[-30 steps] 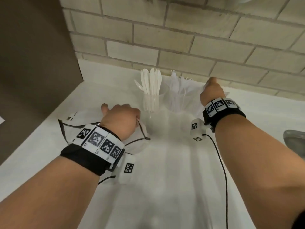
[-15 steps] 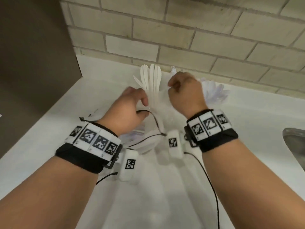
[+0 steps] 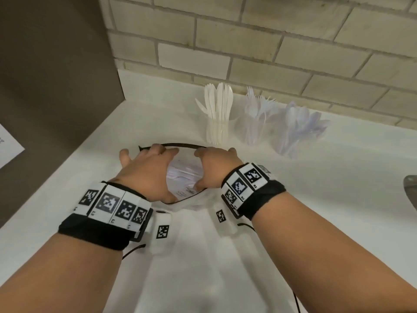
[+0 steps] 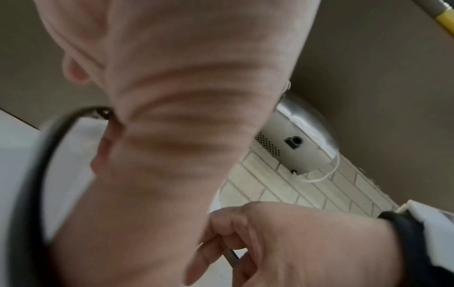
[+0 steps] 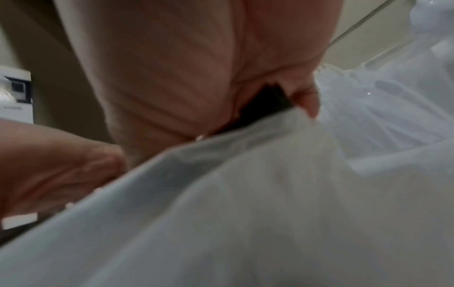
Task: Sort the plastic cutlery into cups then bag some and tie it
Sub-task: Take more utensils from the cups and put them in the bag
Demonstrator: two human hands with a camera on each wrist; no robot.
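A clear plastic bag (image 3: 184,177) with a black drawstring rim (image 3: 180,145) lies on the white counter (image 3: 316,177); white cutlery shows inside it. My left hand (image 3: 151,170) grips the rim's left side, fingers on the far edge and thumb on the near edge. My right hand (image 3: 213,168) grips the right side the same way. In the right wrist view the thumb (image 5: 307,103) pinches the black rim against the bag film (image 5: 270,194). Behind stand three clear cups: knives (image 3: 217,114), forks (image 3: 257,118), spoons (image 3: 300,125).
A brick wall (image 3: 248,41) backs the counter and a brown panel (image 3: 56,75) closes the left side. A metal sink edge (image 3: 411,190) shows at the far right. The left wrist view shows a metal wall unit (image 4: 294,143).
My right hand came back from the spoon cup to the bag. Both hands now hold the bag's rim apart, lower and nearer to me, with cutlery inside.
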